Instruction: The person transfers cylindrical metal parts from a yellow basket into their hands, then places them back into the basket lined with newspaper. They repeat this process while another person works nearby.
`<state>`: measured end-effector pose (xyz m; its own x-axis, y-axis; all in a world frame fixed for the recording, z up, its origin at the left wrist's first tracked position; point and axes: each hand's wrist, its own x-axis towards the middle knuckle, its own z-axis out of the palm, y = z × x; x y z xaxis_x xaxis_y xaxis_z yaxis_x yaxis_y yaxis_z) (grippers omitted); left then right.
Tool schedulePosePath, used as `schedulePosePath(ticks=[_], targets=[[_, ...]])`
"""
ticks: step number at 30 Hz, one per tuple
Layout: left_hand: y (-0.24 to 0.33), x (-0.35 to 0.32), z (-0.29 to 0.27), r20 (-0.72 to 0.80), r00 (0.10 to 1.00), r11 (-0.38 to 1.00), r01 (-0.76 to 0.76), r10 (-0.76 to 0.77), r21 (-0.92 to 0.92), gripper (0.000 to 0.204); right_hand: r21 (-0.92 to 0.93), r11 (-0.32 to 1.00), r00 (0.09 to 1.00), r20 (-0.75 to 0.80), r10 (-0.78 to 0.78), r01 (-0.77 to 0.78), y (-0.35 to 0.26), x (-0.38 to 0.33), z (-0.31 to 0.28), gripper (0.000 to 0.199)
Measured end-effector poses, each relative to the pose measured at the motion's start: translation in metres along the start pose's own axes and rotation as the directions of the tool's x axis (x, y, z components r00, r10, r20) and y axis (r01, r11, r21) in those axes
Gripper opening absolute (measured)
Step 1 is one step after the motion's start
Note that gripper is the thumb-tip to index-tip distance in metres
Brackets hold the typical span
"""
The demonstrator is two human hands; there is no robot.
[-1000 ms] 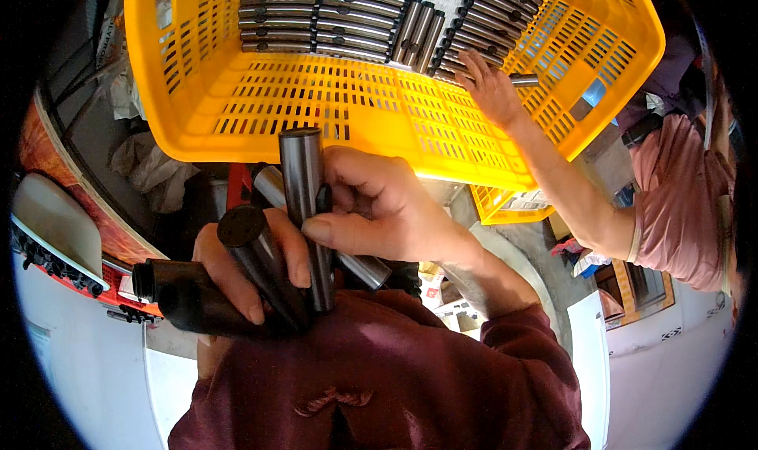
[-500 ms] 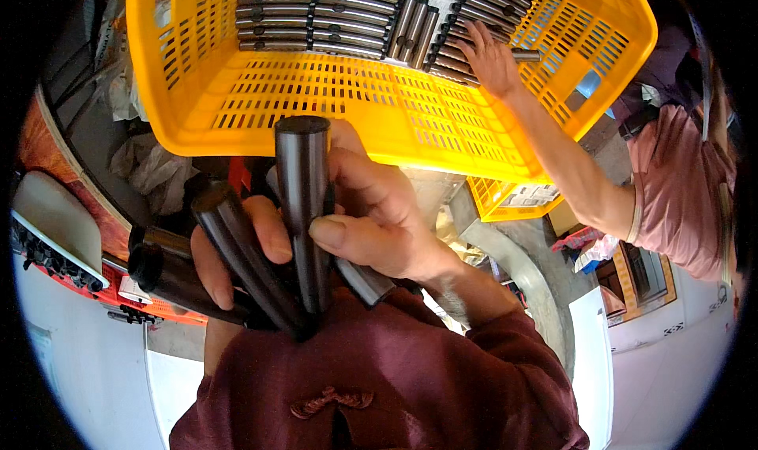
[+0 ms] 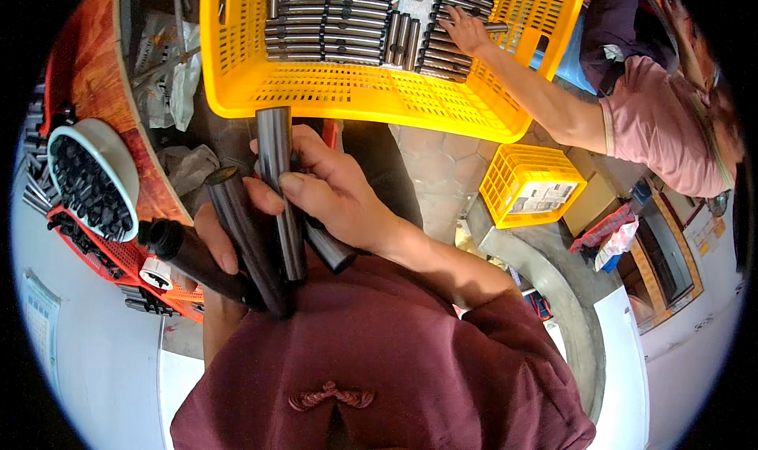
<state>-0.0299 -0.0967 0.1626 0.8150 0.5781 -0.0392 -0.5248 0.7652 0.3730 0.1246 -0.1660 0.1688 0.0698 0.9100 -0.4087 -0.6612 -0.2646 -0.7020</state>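
Note:
Several dark, glossy tubes are bunched in front of my chest. My right hand (image 3: 335, 189) is closed on an upright dark tube (image 3: 274, 162), its thumb pressed against the side. Closed round a slanting dark tube (image 3: 245, 229) and a black-capped tube (image 3: 189, 256) is my left hand (image 3: 213, 237), partly hidden behind them. A shorter tube end (image 3: 328, 249) shows under my right hand; what holds it is hidden. Beyond my hands stands a yellow basket (image 3: 332, 91) with rows of similar tubes (image 3: 332, 20) inside.
Another person's hand (image 3: 466, 31) reaches into the basket from the right, touching the tubes. At left, a white bowl of small black parts (image 3: 91, 181) stands by red trays (image 3: 87, 241). A smaller yellow crate (image 3: 533, 185) sits on the floor at right.
The view has shifted, bringing the bowl and the smaller crate further into sight. My hands keep the same hold on the tubes. The other person's hand stays at the basket.

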Motion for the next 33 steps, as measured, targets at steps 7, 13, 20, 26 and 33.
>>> schedulePosePath(ticks=[7, 13, 20, 26, 33], targets=[[0.017, -0.013, 0.041, -0.102, 0.994, 0.999, 0.049, -0.047, 0.017, 0.043, -0.083, 0.996, 0.999, 0.038, -0.006, 0.009, -0.01, -0.018, 0.018, 0.03], [0.022, -0.009, 0.078, -0.269, 0.963, 1.0, -0.016, 0.013, -0.009, 0.046, 0.014, 1.0, 0.998, 0.057, -0.013, 0.012, -0.036, -0.017, 0.035, 0.026], [0.025, -0.008, 0.103, -0.397, 0.914, 0.996, -0.091, 0.083, 0.0, 0.049, 0.121, 0.987, 0.991, 0.096, 0.094, -0.106, -0.047, -0.017, 0.046, 0.025], [0.034, -0.028, 0.083, -0.515, 0.84, 0.981, -0.095, 0.172, 0.172, 0.055, 0.028, 0.988, 0.984, 0.096, 0.15, -0.154, -0.053, -0.009, 0.057, 0.023], [0.055, -0.018, 0.094, -0.491, 0.858, 0.987, -0.096, 0.148, 0.13, 0.052, 0.008, 0.974, 0.97, 0.091, 0.226, -0.228, -0.064, 0.0, 0.081, 0.021]])
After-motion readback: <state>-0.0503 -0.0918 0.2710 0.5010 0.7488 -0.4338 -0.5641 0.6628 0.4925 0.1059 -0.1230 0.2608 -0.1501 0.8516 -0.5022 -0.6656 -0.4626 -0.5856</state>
